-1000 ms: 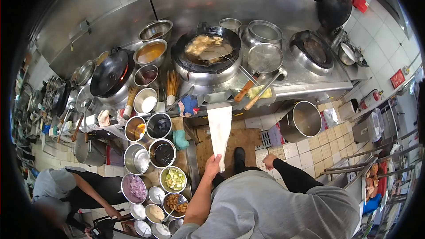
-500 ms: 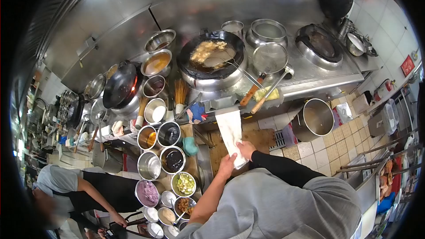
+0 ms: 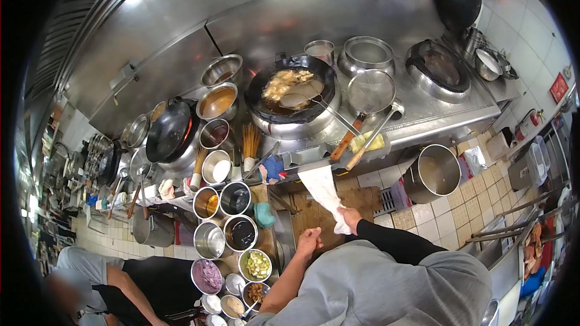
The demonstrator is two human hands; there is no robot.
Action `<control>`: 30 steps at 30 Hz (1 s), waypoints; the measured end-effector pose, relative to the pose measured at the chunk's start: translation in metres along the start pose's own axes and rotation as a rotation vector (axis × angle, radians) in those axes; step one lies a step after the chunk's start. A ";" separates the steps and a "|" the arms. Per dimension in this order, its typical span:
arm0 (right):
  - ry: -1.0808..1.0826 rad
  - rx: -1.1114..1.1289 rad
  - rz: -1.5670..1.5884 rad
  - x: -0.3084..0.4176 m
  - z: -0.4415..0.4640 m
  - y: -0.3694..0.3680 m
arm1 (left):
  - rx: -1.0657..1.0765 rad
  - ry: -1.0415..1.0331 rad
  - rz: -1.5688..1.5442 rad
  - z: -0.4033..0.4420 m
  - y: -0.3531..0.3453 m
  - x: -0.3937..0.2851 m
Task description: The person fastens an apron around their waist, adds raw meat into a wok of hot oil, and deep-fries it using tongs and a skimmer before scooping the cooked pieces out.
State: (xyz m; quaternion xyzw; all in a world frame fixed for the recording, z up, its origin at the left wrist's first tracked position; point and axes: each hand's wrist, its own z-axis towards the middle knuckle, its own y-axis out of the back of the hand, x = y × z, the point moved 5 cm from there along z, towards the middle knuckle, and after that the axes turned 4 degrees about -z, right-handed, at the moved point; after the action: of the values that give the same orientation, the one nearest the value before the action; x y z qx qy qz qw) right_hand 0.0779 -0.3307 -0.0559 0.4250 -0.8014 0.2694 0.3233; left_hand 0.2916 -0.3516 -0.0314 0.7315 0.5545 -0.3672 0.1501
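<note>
A white cloth (image 3: 322,192) hangs over the front edge of the stove. My right hand (image 3: 349,219) is closed on its lower end, bunching it together. My left hand (image 3: 309,241) is apart from the cloth, just to its left, with the fingers curled in and nothing visible in them. Beyond the cloth, a black wok (image 3: 261,104) on the burner holds bubbling oil and pale golden pieces of frying food (image 3: 284,84). A wire skimmer (image 3: 297,100) rests in the wok, its handle reaching toward the stove's front edge.
A round strainer (image 3: 371,92) and a ladle (image 3: 377,131) lie right of the wok. Metal pots of sauces and chopped vegetables (image 3: 255,265) line my left. A large stockpot (image 3: 434,172) stands on the floor at right. A co-worker (image 3: 103,284) is at lower left.
My left hand has let go of the cloth and moved slightly down and away. My right hand still grips the cloth, slightly lower and to the right. The view has shifted a little.
</note>
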 end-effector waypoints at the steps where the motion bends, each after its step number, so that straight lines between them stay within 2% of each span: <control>1: -0.094 0.075 -0.006 -0.003 -0.005 -0.003 | 0.046 0.055 -0.051 -0.001 -0.006 0.000; 4: -0.291 0.334 0.141 -0.014 -0.021 -0.027 | 0.197 0.202 -0.202 -0.002 -0.026 0.002; 7: -0.249 0.404 0.176 0.001 -0.038 -0.035 | 0.325 0.287 -0.355 0.002 -0.041 0.007; 10: -0.214 0.358 0.192 0.010 -0.037 -0.030 | 0.250 0.160 -0.267 0.011 -0.036 0.010; 13: -0.239 0.307 0.176 0.010 -0.032 -0.018 | 0.141 0.139 -0.148 0.018 -0.024 0.018; 19: -0.216 0.342 0.101 -0.006 -0.015 -0.015 | -0.034 0.012 -0.031 0.017 -0.007 0.014; 22: -0.229 0.235 -0.161 -0.005 -0.012 -0.004 | -0.085 -0.223 -0.127 0.008 -0.004 -0.005; 24: -0.236 0.212 -0.261 0.000 -0.011 -0.001 | 0.039 -0.205 -0.304 0.007 -0.004 -0.015; 25: -0.242 0.200 -0.311 0.000 -0.013 0.001 | 0.092 -0.196 -0.438 -0.013 -0.023 -0.044; 26: -0.105 0.116 -0.436 0.006 -0.013 0.002 | 0.143 -0.186 -0.574 -0.025 -0.033 -0.060; 28: 0.177 -0.050 -0.683 0.022 -0.022 -0.005 | 0.278 -0.174 -0.546 -0.014 -0.034 -0.053; 29: 0.172 0.010 -0.706 0.027 -0.025 -0.013 | 0.315 -0.157 -0.507 -0.013 -0.041 -0.054; 30: 0.062 0.112 -0.447 0.027 -0.029 -0.023 | 0.352 -0.139 -0.467 -0.013 -0.048 -0.054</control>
State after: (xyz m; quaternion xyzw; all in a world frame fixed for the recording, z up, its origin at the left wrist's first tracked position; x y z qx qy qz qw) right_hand 0.0946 -0.3358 -0.0134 0.6005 -0.6610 0.2481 0.3754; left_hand 0.2460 -0.3653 0.0241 0.5720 0.6240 -0.5315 -0.0298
